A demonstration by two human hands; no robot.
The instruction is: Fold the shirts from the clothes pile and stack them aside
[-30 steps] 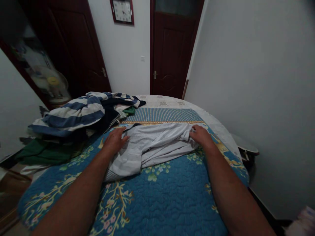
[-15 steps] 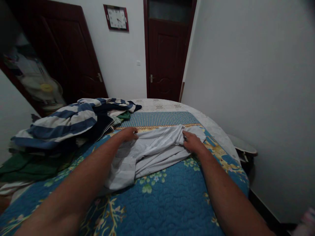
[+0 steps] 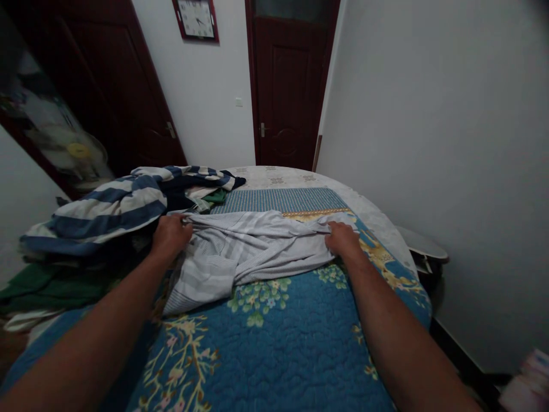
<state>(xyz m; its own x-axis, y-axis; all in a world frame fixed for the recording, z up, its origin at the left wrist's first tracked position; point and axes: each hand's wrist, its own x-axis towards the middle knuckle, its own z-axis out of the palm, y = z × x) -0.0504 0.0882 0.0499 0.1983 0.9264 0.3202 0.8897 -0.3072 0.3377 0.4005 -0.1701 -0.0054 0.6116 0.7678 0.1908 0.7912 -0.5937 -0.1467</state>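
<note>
A white shirt with thin grey stripes (image 3: 244, 249) lies crumpled across the blue floral quilt (image 3: 278, 343) on the bed. My left hand (image 3: 170, 236) is closed on the shirt's left end, close to the heap of clothes. My right hand (image 3: 342, 239) is closed on the shirt's right end, near the bed's right side. The cloth is stretched between the two hands, and one striped sleeve hangs toward me.
A heap of clothes with a blue-and-white striped garment (image 3: 111, 206) and green cloth (image 3: 38, 286) covers the bed's left side. Two dark wooden doors (image 3: 287, 86) and a wall clock (image 3: 195, 20) are behind. A white wall runs along the right; a fan (image 3: 72, 151) stands far left.
My left hand moved left along the shirt and pulled its end out toward the clothes heap. The shirt is now stretched wider between both hands. My right hand stayed on the right end.
</note>
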